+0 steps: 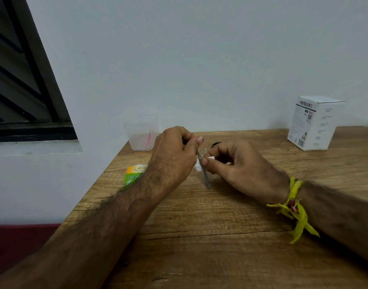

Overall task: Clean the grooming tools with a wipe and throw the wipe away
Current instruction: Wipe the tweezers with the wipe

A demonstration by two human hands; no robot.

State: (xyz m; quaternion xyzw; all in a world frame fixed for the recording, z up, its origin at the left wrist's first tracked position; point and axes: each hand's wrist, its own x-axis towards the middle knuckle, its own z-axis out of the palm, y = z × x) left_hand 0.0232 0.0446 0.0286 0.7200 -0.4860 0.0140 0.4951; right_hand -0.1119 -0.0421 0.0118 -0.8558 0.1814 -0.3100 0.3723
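1. A thin grey metal tool [204,172] is held above the tabletop [199,236], roughly midway between the two hands. Its kind cannot be told for certain.
2. The upper end of the tool is gripped by the left hand [174,155], whose fingers [199,140] are curled and pressed together round it.
3. The long axis of the tool is seen to run from the left hand's grip down and toward the viewer, tilted slightly right, with the free tip low and near the tabletop.
4. A white wipe [210,159] is pinched against the tool's mid-shaft by the thumb and fingers of the right hand [239,170]. A further scrap of white shows just left of the shaft.
5. The right hand is the nearer one to the uncleaned lower length; the tip lies down and toward the viewer from its pinch. The coming stroke is judged to be a slide of the wipe along the shaft toward that tip, while the upper end is steadied by the left.
6. A small dark object [214,144] is partly hidden behind the right hand; what it is cannot be told.
7. A clear cup [140,135], a green-and-orange sachet [134,174] and a white box [313,124] are set on the tabletop, apart from the hands.
8. No bin is in view.
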